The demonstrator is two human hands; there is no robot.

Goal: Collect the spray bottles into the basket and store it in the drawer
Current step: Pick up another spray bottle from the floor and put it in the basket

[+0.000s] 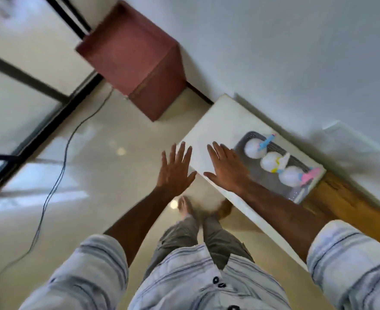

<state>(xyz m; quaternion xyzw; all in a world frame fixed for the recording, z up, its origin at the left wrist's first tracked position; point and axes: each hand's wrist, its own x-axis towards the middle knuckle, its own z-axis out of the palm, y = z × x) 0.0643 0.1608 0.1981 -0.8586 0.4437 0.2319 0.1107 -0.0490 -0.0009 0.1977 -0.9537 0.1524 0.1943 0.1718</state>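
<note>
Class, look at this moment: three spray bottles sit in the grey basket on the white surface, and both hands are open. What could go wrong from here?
1. The basket sits close to the end of the white surface; a careless nudge might tip it off.
2. The three spray bottles stand upright with their triggers above the rim, so a tilted lift could topple them.
3. Neither the left hand nor the right hand holds anything, and the view is blurred; a hurried reach might knock a bottle.

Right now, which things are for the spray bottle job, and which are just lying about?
For the job:
- three spray bottles
- grey basket holding them
- left hand and right hand, both empty

Just lying about:
- red-brown box
- dark cable on the floor
</note>
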